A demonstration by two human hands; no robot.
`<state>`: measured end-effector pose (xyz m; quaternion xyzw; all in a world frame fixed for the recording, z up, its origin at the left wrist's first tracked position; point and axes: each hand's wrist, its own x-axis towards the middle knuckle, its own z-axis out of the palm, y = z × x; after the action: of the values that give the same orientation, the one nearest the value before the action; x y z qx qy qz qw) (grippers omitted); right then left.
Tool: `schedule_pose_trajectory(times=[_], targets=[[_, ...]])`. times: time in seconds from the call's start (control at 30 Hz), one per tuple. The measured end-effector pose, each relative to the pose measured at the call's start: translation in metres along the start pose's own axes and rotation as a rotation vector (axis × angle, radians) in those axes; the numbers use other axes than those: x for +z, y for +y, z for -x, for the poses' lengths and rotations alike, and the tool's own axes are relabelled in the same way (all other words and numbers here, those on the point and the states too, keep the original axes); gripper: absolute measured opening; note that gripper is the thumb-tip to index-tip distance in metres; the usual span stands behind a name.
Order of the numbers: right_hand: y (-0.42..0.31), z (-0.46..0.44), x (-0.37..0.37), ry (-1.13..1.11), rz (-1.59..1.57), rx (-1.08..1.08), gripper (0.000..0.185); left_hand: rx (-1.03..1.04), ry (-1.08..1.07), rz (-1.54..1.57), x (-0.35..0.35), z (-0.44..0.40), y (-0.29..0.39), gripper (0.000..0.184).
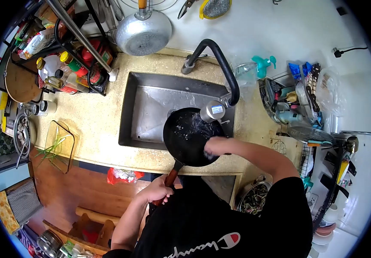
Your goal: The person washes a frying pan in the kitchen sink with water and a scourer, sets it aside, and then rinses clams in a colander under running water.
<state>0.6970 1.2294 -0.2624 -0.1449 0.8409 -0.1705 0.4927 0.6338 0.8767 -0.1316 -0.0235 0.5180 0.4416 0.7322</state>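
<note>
Grips the wooden handle [172,177] in the closed left hand [157,191] and reaches into the black pan [189,142] with the right hand [215,146], too blurred to read as open or closed. Seems mid-rinse over the sink [149,103]'s front edge, toward its right corner, and likely needs to hold steady while rubbing next. Looks round, dark and wet inside, with pale splashes [198,125] below the faucet [227,66].

silver pan [144,35] hanging on white wall [254,26], teal-topped spray bottle [261,66], green stalks [56,147] poking out of glass dish [55,130]
</note>
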Motion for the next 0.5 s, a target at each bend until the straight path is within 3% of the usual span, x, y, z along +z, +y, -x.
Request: schedule_pose_trajectory(times=[0.03,0.07,0.17,0.23,0.27,0.3,0.4,0.43,0.47,0.5], targets=[[-0.020,0.011,-0.015,-0.020,-0.185,-0.230,0.010,-0.005,0.005,0.010,0.001,0.001,0.002,0.052],[-0.031,0.003,-0.010,-0.018,-0.408,-0.324,0.011,-0.009,0.002,-0.011,0.002,0.001,0.004,0.053],[-0.079,-0.036,-0.015,0.218,-0.914,-0.411,0.013,-0.031,-0.010,-0.076,0.006,0.000,0.009,0.055],[-0.105,-0.051,-0.045,0.664,-0.660,-0.332,0.013,-0.052,-0.018,-0.129,0.007,0.002,0.015,0.056],[-0.093,-0.081,-0.043,1.002,-0.495,-0.407,0.017,-0.049,-0.019,-0.132,0.008,0.003,0.019,0.056],[-0.084,-0.096,-0.044,1.093,-0.432,-0.235,0.016,-0.048,-0.003,-0.154,0.009,0.004,0.020,0.055],[-0.023,-0.105,-0.060,1.035,0.232,0.093,0.015,-0.027,0.038,-0.160,0.011,0.003,0.018,0.052],[0.007,-0.108,-0.055,0.852,0.348,0.228,0.018,-0.011,0.049,-0.129,0.010,0.002,0.014,0.051],[0.008,-0.082,-0.066,0.762,-0.094,0.374,0.022,0.009,0.061,-0.096,0.009,0.001,0.012,0.049],[0.021,-0.069,-0.053,0.726,0.067,0.412,0.023,0.009,0.073,-0.087,0.009,0.002,0.012,0.049]])
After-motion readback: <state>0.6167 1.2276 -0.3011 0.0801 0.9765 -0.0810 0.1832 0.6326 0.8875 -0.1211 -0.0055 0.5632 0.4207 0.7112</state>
